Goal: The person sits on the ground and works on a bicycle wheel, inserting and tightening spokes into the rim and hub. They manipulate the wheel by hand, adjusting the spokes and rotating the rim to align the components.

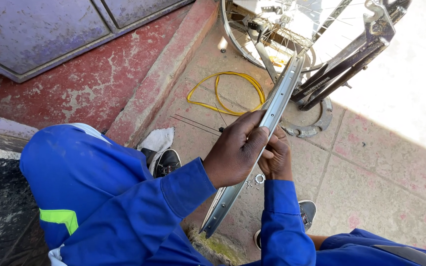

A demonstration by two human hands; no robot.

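Gripping bare rim (277, 106), both hands (235, 152)

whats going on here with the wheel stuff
A person in blue overalls holds a bare silver bicycle rim edge-on with both hands: the left hand grips it from one side, the right hand from the other. On the paved ground beyond lie a yellow rim strip, loose spokes, a spoked wheel and a dark bicycle fork.

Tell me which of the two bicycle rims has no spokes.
The bare silver metal rim gripped edge-on by both hands. The other silver rim, behind it near the black fork, is fully laced with spokes.
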